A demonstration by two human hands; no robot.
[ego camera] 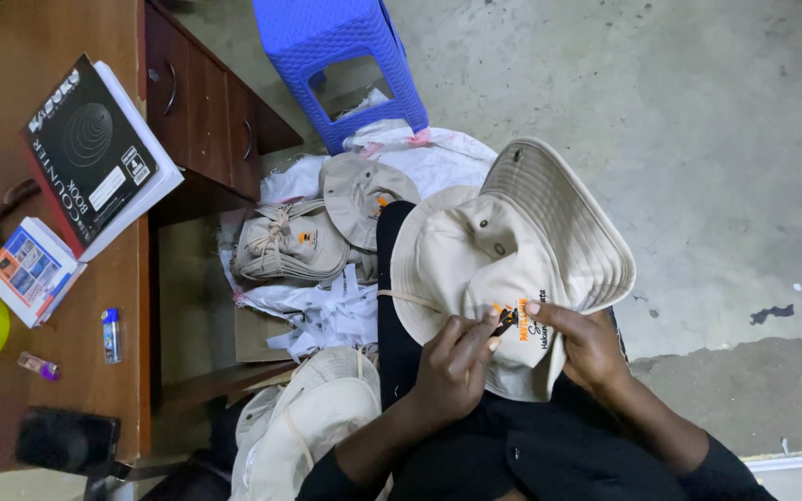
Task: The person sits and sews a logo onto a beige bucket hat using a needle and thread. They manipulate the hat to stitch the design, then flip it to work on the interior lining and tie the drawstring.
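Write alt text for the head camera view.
Seen from above, a person's left hand and right hand hold a beige bucket hat on the lap, fingers at its embroidered patch. More hats lie beside a wooden desk.

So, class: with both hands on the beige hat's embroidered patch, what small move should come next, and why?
Probably a short pull or snip at the patch. The left hand pinches a small dark tool at the orange stitching on the beige hat, while the right hand braces the cloth beside it, so the fabric looks steadied for that.
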